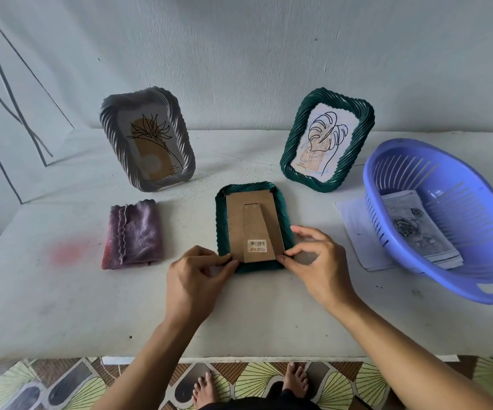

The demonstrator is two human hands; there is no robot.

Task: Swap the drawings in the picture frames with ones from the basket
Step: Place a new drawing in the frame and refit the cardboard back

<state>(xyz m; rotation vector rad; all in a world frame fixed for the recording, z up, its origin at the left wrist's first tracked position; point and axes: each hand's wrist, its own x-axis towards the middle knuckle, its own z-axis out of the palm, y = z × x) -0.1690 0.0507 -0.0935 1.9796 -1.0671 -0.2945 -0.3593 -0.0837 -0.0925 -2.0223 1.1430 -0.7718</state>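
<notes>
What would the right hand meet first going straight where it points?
The right hand pinches the near right corner of the face-down green frame. Going on leftward, it would cross the cardboard backing first, then probably meet the left hand.

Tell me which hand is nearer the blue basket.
Right. The right hand pinches the face-down frame's near right corner, toward the basket; the left hand pinches the near left corner, farther away.

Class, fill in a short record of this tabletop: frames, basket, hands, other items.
Face-down frame: green, centre, cardboard backing up
Standing frames: grey frame left, green frame right, both upright
Basket: blue, right, holds drawings
Left hand: pinches face-down frame's near left corner
Right hand: pinches its near right corner
Other: purple cloth, paper sheet by basket
</notes>
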